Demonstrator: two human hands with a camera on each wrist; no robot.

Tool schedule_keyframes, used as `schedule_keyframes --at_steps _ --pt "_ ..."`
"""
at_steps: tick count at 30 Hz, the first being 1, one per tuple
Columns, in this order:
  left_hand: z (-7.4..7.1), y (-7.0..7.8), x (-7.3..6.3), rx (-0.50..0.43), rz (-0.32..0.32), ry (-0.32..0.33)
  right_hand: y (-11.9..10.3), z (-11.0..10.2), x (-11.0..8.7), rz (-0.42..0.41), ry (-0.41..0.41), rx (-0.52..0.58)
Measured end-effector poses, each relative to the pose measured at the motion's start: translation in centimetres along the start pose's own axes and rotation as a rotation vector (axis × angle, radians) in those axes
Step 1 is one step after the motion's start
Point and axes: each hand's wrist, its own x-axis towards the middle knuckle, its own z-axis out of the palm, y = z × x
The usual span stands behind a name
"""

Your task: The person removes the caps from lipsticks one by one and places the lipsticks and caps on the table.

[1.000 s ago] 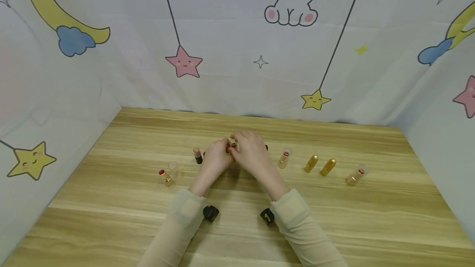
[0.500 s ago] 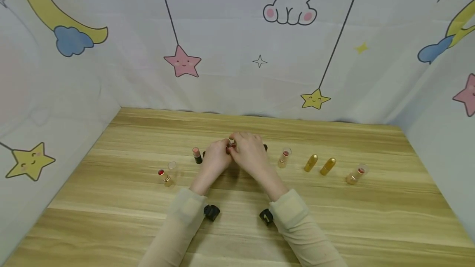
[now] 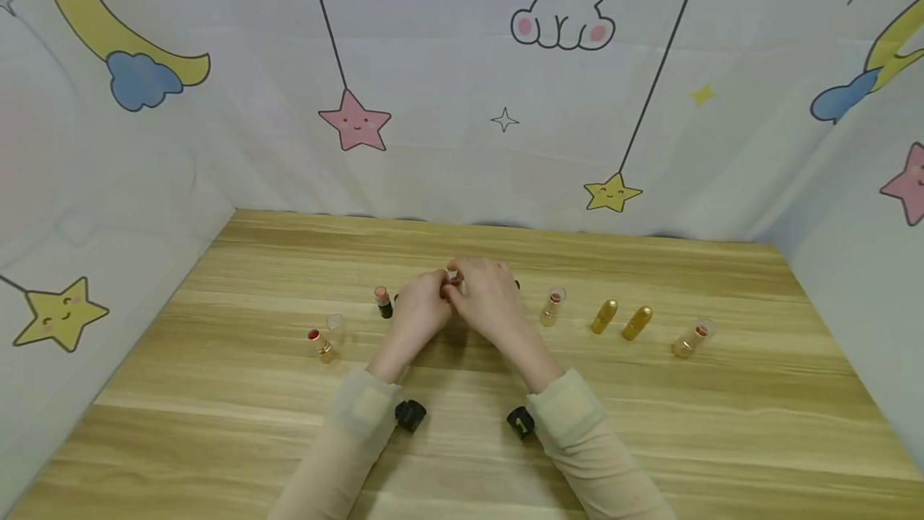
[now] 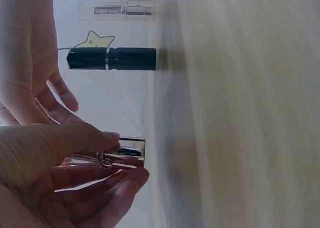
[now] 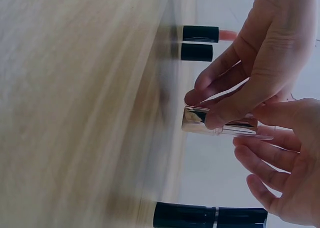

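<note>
Barely any motion since a second ago: both hands stay closed in on the same lipstick mid-bench, and the other pieces stand where they did. Left to right along the bench (image 3: 462, 472): at the near left, an uncapped red lipstick (image 3: 322, 349) in a gold base, with a clear cap (image 3: 335, 325) just beside it on the far side. Farther back and to the right, a pink lipstick (image 3: 386, 309) in a black base, then a short black piece (image 5: 196, 52) mostly behind the wrist from where I look. Next, the left hand (image 3: 421, 301), thumb and fingers pinching the gold base of the held lipstick (image 4: 132, 148). That lipstick is upright between the two hands; can't tell if its base touches the bench. The right hand (image 3: 489, 295) pinches its clear upper part, other fingers loosely spread. A dark tube (image 4: 132, 59) with a silver band stands behind the right hand, mostly hidden from above. Farther right, a clear-capped lipstick (image 3: 550, 315), then two gold tubes (image 3: 605, 317) side by side, apart. Last at right, slightly nearer, another clear-capped one (image 3: 686, 345), red inside.
</note>
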Motion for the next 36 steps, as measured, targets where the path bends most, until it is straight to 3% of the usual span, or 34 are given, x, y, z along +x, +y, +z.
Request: schedule_keyframes --at_steps 15,25,31,36 --pt "-2.5 1.1 -2.1 -0.023 0.054 0.061 -0.2 -2.9 -1.2 0.009 0.068 0.208" --pt "-3.9 1.5 -3.7 -0.036 0.204 0.104 0.5 -4.9 -3.3 0.048 0.062 0.402" --pt "-4.1 1.3 -4.4 -0.055 0.292 0.124 1.3 -5.3 -4.3 0.105 0.016 0.544" --pt "-4.1 1.3 -4.5 -0.053 0.359 0.140 1.8 -5.4 -4.6 0.139 0.012 0.601"
